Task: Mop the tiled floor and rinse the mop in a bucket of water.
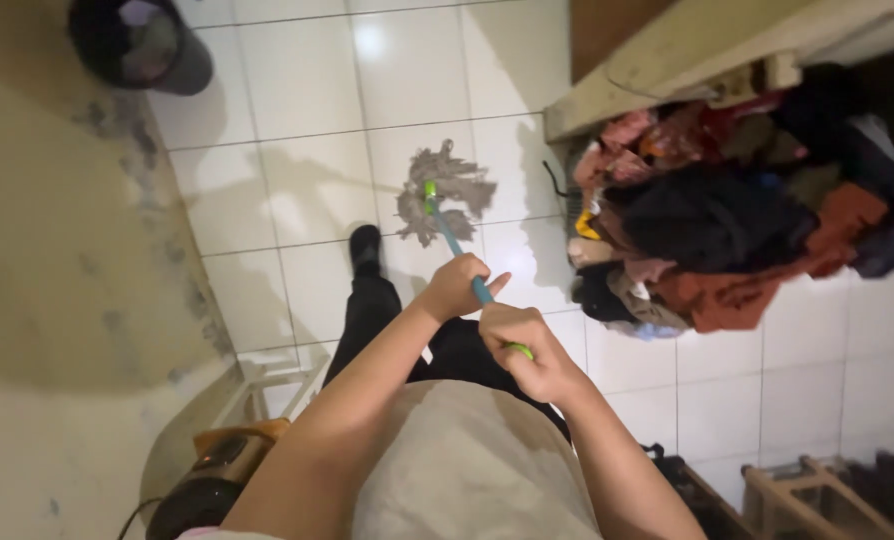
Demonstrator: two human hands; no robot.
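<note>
The white tiled floor [297, 180] fills most of the view, spreading away ahead of the fingers, and a stained pale wall [57, 250] runs along the left side of them. To the right of the fingers, well apart, a big heap of clothes [727, 220] in dark, red and orange cloth spills over a basket under the edge of a pale wooden ledge [667, 60]. A dark bucket [137, 40] stands far ahead and to the left, near the wall. Close below the left elbow sits a brown and black appliance [217, 465], and low wooden racks [807, 495] stand back to the right. The mop [445, 192] is the thing in hand: its grey, stringy head lies flat on the tiles straight ahead of the fingers, and its blue and green handle [455, 245] slants back from the head toward the body, so the long axis runs from the floor ahead up into both fists. The left hand [457, 285] is nearer the head, its fingers clenched round the handle with one finger sticking out. The right hand [522, 350] sits just behind it, farther up the handle, fingers wrapped tight round the green grip. A black shoe [365, 245] stands on the tiles just left of the mop head.
</note>
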